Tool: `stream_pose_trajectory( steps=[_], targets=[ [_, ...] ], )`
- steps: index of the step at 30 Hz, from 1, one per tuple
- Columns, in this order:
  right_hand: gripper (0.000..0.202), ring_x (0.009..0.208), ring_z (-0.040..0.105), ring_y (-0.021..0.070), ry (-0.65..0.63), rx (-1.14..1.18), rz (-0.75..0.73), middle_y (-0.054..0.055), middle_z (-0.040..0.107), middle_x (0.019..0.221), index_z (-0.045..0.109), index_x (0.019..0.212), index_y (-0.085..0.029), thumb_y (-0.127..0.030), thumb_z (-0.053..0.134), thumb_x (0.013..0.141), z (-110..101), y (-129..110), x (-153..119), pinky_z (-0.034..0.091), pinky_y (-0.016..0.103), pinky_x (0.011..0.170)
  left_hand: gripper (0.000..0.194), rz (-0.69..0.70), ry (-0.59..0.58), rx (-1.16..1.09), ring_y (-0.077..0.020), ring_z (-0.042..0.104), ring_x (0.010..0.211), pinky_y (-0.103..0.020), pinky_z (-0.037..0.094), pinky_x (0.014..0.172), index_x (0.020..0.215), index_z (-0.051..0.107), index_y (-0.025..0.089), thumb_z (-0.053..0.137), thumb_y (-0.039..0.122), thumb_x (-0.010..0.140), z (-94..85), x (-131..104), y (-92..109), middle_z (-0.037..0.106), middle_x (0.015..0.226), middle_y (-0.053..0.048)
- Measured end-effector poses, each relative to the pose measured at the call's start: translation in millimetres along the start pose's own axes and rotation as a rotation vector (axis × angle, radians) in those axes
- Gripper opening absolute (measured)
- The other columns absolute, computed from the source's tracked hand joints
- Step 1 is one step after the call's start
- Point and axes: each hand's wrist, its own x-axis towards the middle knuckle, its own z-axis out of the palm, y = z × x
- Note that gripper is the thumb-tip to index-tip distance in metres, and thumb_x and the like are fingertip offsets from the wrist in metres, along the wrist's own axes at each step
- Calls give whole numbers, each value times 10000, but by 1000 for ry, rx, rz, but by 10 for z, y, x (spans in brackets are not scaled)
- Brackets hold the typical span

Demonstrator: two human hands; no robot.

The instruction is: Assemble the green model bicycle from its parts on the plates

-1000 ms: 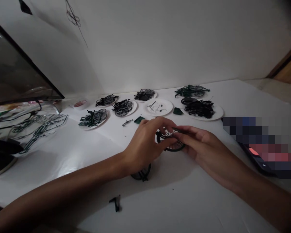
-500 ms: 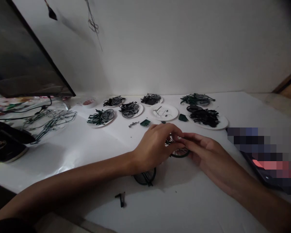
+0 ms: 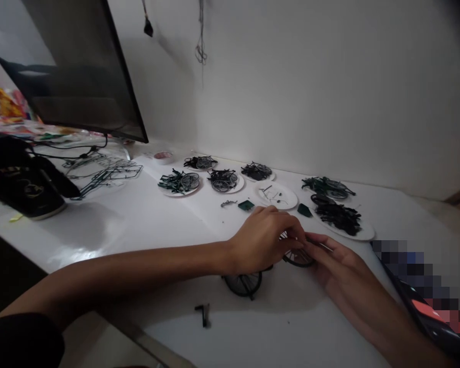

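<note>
Clamp the wheel (image 3: 297,258) by its rim: the left hand (image 3: 266,237) and right hand (image 3: 341,268) both have fingers closed on it, tips nearly meeting, between them. Press evenly; thin spokes would probably bend. Keep the left wrist raised: a second wheel (image 3: 242,286), partly hidden, lies beneath it and could be knocked. Nearby on the table (image 3: 260,340) lies a black part (image 3: 204,315), apart from both hands. A dark device (image 3: 414,297) limits room beside the right forearm. Beyond the hands: a green tray (image 3: 246,205), then a plate (image 3: 289,199) of loose bits.
</note>
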Motion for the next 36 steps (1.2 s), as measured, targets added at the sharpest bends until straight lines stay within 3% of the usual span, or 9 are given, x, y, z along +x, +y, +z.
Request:
stream_pose_trajectory(
  steps=[3,8,16,20,28,34,36],
  targets=[
    [360,988,676,152,10,3,6,35,747,1050,711,1043,-202,-341,861,746,-24,19,42,552,188,861,99,2,-52,6,-195,578,966,-348,402,928,963,674,199,625,127,916,-15,-5,-18,737,956,18],
    [356,928,675,135,21,-9,42,22,743,1002,715,996,-206,-387,868,730,-7,27,24,558,160,804,119,54,-82,53,-212,565,1001,-391,314,953,936,650,201,730,238,856,-14,-24,18,721,902,41],
    [407,865,685,144,66,0,20,22,747,902,705,908,-204,-366,934,612,64,-16,5,565,172,781,85,7,-42,45,-196,538,1052,-364,283,938,975,617,210,666,180,913,36,-21,-51,715,998,28],
    [421,857,690,161,77,-8,21,33,749,890,711,881,-203,-396,941,587,37,-5,4,575,193,776,107,52,-97,29,-195,527,1081,-371,259,954,943,621,206,595,102,940,66,-25,-50,711,943,26],
    [314,878,674,129,57,-30,-32,3,733,893,714,882,-224,-366,901,674,9,-26,-6,556,151,787,26,152,-96,85,-181,561,1014,-349,291,912,975,609,184,616,178,951,-13,10,-12,713,1003,15],
    [234,811,673,131,46,-41,-45,3,724,836,706,857,-215,-302,873,718,44,-21,-34,567,154,740,134,273,-282,40,-177,569,990,-338,312,932,920,621,194,525,115,968,-49,42,-86,724,958,18],
    [239,783,667,126,67,-36,-60,4,721,818,712,856,-212,-311,875,712,59,-13,-34,566,140,713,84,295,-274,47,-178,582,1001,-331,327,916,931,615,186,547,158,971,-67,43,-88,711,999,-5]
  ],
)
